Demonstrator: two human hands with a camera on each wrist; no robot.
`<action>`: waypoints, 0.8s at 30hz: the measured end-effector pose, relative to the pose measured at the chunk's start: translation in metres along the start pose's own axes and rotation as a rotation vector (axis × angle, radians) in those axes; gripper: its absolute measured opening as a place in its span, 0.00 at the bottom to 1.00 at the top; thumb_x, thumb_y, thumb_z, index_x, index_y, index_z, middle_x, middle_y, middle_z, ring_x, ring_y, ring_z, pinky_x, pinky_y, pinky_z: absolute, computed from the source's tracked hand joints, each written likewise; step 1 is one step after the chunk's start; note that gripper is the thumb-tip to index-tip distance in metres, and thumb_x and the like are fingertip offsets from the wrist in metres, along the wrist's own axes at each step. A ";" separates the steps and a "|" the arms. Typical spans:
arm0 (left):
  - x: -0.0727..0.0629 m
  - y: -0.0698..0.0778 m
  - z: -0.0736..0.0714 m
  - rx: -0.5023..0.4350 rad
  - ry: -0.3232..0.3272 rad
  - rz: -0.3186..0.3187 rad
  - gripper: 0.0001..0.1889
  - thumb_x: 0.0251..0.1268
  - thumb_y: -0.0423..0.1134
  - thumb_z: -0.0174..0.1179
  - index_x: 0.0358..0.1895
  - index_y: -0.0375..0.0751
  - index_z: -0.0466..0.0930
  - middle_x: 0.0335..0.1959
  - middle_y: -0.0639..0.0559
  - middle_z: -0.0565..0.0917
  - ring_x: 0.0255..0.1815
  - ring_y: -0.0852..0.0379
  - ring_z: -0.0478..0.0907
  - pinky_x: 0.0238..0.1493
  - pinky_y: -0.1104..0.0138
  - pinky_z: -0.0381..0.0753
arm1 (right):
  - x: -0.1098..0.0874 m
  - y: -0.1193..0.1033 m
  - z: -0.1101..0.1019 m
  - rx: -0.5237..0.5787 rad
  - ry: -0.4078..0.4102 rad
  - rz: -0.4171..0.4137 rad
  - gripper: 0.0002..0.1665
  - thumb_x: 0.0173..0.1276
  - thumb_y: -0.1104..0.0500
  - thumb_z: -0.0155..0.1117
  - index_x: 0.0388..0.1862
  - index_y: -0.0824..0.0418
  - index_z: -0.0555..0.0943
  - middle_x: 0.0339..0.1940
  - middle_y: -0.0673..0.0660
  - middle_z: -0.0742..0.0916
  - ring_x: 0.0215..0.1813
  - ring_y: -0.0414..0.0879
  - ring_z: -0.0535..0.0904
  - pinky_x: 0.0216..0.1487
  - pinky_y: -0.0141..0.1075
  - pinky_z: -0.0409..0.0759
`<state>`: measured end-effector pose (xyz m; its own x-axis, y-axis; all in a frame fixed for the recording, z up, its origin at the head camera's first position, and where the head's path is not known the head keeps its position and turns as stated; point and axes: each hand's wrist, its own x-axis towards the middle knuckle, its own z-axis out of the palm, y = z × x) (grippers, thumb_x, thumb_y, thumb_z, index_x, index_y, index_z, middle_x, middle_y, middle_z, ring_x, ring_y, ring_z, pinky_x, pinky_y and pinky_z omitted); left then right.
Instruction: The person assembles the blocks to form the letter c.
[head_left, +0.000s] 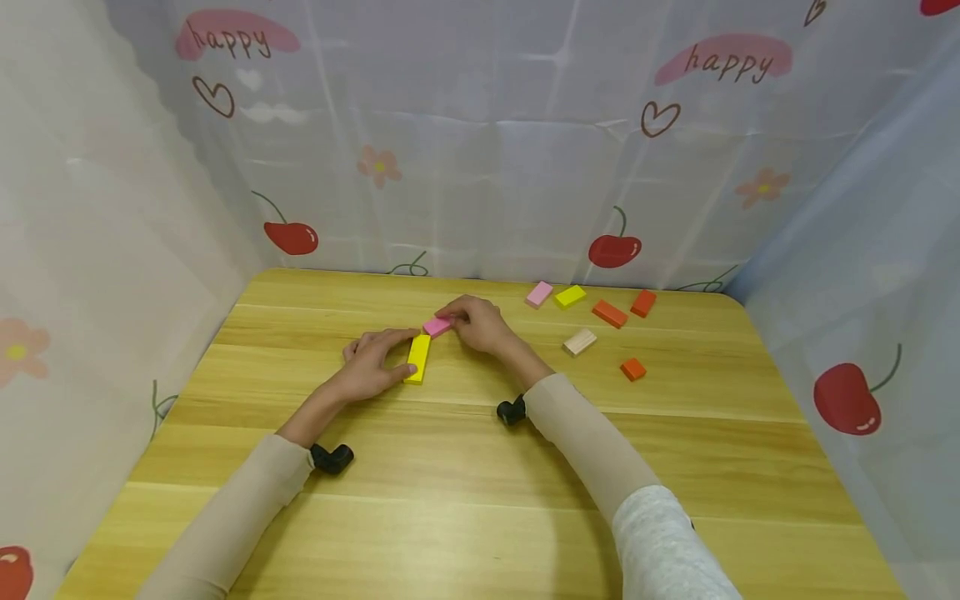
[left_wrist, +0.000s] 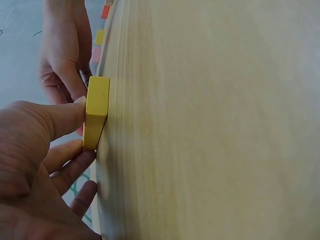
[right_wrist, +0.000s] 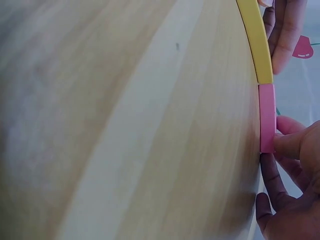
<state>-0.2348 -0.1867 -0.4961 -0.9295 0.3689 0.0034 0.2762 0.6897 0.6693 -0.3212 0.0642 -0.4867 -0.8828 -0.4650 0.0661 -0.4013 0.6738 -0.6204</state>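
A long yellow block (head_left: 418, 358) lies on the wooden table, pointing away from the person. My left hand (head_left: 369, 367) holds it, thumb at the near end and index finger by the far end. Beside that far end is a shorter pink block (head_left: 437, 326), set at an angle. My right hand (head_left: 482, 323) pinches its right end between thumb and fingers. In the right wrist view the pink block (right_wrist: 267, 117) and the yellow block (right_wrist: 257, 45) appear end to end. Whether they touch along a face or only at a corner is hard to tell.
Several loose blocks lie to the right of the hands: a pink one (head_left: 539, 294), a yellow one (head_left: 570, 297), a natural wood one (head_left: 580, 342) and orange-red ones, including a small piece (head_left: 633, 369). A printed curtain (head_left: 487, 192) hangs behind the table (head_left: 450, 517).
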 end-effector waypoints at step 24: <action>0.001 -0.004 0.002 -0.017 0.011 0.013 0.34 0.76 0.45 0.68 0.81 0.49 0.70 0.81 0.41 0.73 0.75 0.31 0.61 0.67 0.32 0.40 | -0.012 0.025 -0.016 0.089 0.030 0.029 0.21 0.82 0.58 0.60 0.69 0.58 0.84 0.69 0.60 0.85 0.66 0.57 0.84 0.72 0.51 0.81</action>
<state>-0.2365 -0.1873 -0.5003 -0.9283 0.3712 0.0206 0.2847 0.6742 0.6815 -0.3248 0.0956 -0.4900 -0.9011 -0.4278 0.0702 -0.3539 0.6323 -0.6892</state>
